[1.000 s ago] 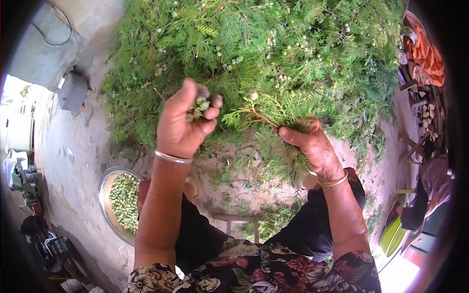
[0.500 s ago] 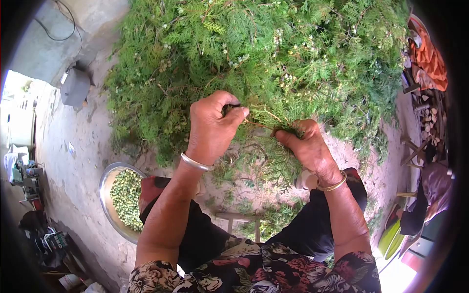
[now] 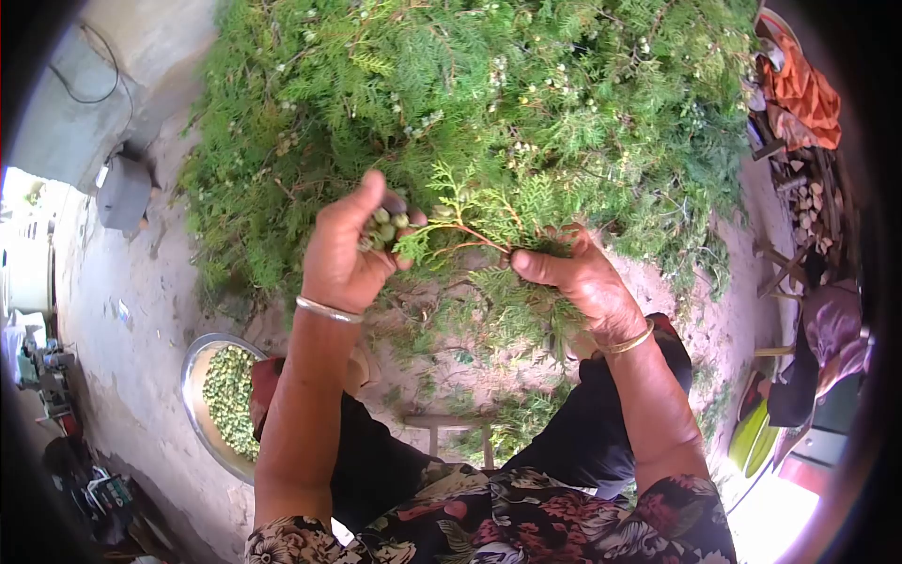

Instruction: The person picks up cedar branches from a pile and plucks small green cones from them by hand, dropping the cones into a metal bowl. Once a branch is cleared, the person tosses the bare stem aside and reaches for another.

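Note:
My left hand [image 3: 346, 246] is cupped around several small green cones [image 3: 387, 226], its thumb raised. Between the thumb and fingers of my right hand [image 3: 581, 278] is a green conifer sprig [image 3: 470, 231] with orange-brown stems; its tips point toward my left hand. More green foliage hangs below my right hand. Behind both hands rises a large heap of leafy branches [image 3: 451, 85] with small pale cones among them. A metal basin [image 3: 194, 395] on the ground at left holds many green cones.
A grey box-like object [image 3: 124, 193] stands at the upper left. Orange cloth [image 3: 803, 94] and stacked firewood [image 3: 808, 211] are at the right. Between my knees is a wooden frame [image 3: 432, 423], with loose sprigs on the ground.
My left hand has moved left and turned, opening its grip enough to show the cones in it. The sprig's forked tip now shows between my hands. The view has shifted slightly.

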